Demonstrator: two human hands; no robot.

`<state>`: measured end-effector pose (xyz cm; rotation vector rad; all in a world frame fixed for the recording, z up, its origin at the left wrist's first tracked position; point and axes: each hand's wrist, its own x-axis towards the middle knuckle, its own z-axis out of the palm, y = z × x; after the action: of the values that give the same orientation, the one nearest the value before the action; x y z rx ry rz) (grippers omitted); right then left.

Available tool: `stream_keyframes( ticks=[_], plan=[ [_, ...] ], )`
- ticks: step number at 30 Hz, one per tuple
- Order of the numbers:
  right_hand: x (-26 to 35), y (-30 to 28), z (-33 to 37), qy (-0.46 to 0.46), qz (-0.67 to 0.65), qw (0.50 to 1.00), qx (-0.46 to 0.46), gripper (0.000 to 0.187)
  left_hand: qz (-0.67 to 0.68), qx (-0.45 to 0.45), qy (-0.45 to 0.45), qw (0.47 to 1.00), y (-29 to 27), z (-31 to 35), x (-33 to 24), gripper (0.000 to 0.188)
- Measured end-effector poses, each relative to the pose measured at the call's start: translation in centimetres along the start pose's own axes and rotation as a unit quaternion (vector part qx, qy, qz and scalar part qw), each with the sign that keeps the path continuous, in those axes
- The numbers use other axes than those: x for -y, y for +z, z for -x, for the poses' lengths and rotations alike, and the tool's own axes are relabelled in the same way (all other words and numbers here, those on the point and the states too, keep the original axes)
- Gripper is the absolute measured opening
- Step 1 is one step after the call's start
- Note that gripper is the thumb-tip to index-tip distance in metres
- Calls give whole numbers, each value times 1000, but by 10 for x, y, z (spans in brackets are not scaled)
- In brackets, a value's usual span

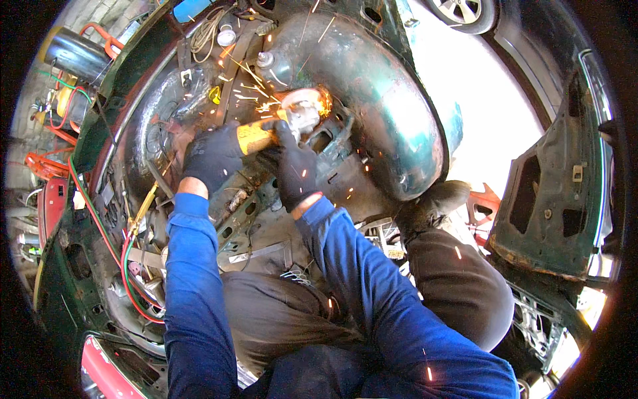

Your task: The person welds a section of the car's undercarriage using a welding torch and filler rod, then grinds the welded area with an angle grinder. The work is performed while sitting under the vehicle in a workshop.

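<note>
A yellow angle grinder (256, 136) is held in both gloved hands, its disc end against the metal of a stripped car body. Bright sparks spray from the disc, mostly leftward. My left hand (214, 158) wraps round the rear of the grinder's body. Close to its silver head, my right hand (297, 166) grips it, the index finger stretched along the tool. The disc's contact point is hidden by glare and sparks. Just beyond lies a rounded dark-green wheel arch (379, 93). A small yellow piece (214, 94) sits left of the sparks.
Red and green hoses (100, 223) run down the left side, beside a brass torch (143, 209). A coiled cord (206, 33) lies at the far edge. A detached-looking green door panel (555, 179) stands at right. My boot (435, 203) rests near the wheel arch.
</note>
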<state>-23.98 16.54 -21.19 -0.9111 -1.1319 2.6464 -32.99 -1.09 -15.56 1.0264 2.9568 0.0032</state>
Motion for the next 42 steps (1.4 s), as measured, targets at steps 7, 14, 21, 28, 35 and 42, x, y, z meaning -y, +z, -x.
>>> stream_keyframes(
  ticks=[7, 14, 21, 28, 35, 42],
  plan=[
    [-23, -4, -21, -3, -48, 998, 28, 53, 50, 8, -34, 998, -6, 0, -9, 53],
    [-10, -9, -7, 15, -94, 994, 60, 50, 10, -42, 61, 997, 11, 2, 6, 48],
    [-3, -13, -3, 40, -49, 998, 27, 50, 44, 59, -14, 997, -12, -2, -18, 58],
    [-6, 3, -13, -3, -94, 992, 86, 47, 9, -37, 15, 999, -6, 8, -2, 59],
    [-10, -4, -7, -11, -77, 994, 79, 49, 27, -58, 48, 997, 18, 7, 14, 59],
    [-10, 0, -15, -33, -83, 995, 55, 41, 33, -62, 20, 997, 3, 9, 5, 57]
  ],
)
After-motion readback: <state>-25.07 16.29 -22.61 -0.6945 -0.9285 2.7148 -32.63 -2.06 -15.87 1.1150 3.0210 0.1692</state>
